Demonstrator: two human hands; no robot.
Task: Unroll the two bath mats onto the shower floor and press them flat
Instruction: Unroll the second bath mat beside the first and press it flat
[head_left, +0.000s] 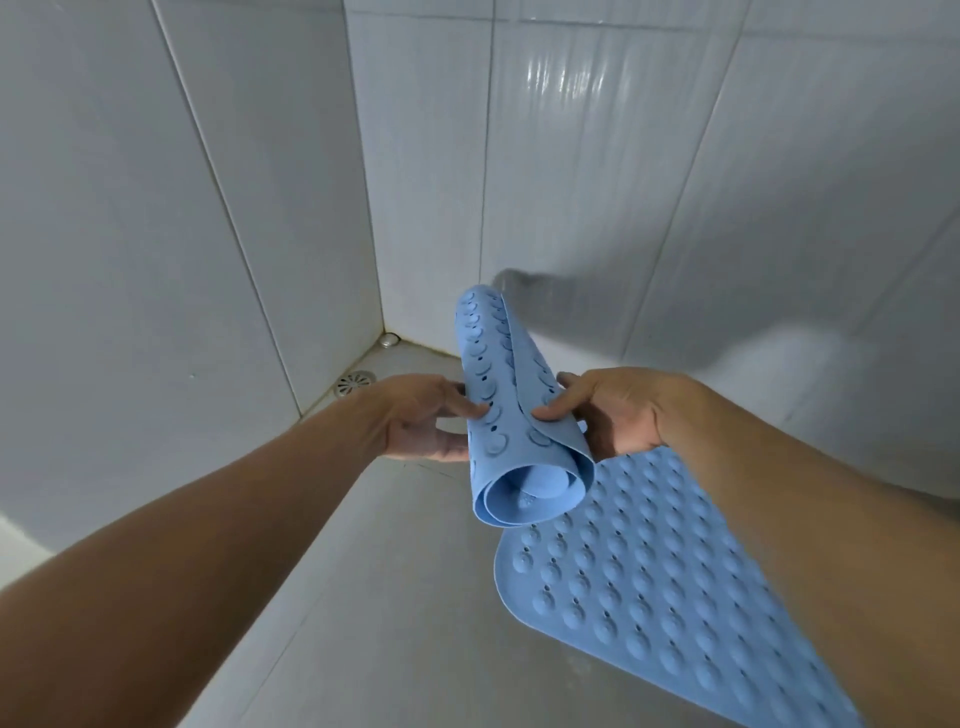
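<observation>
Both hands pinch the roll (511, 415) midair, left hand (421, 421) at 9, right hand (618, 415) at 3, so it can uncurl left of the flat mat (649, 582) at 5.

The pale grey tiled shower floor (395, 597) is carrying 1 light blue rubber bath mat (639, 582), which is lying unrolled and flat on its right side, bumps facing up and its rounded corner pointing toward the middle of the floor. In the far corner, a round metal drain grate (355, 383) is sitting flush in the floor, and a small round silver fitting (388, 340) is resting beyond it, right where the walls meet.
</observation>
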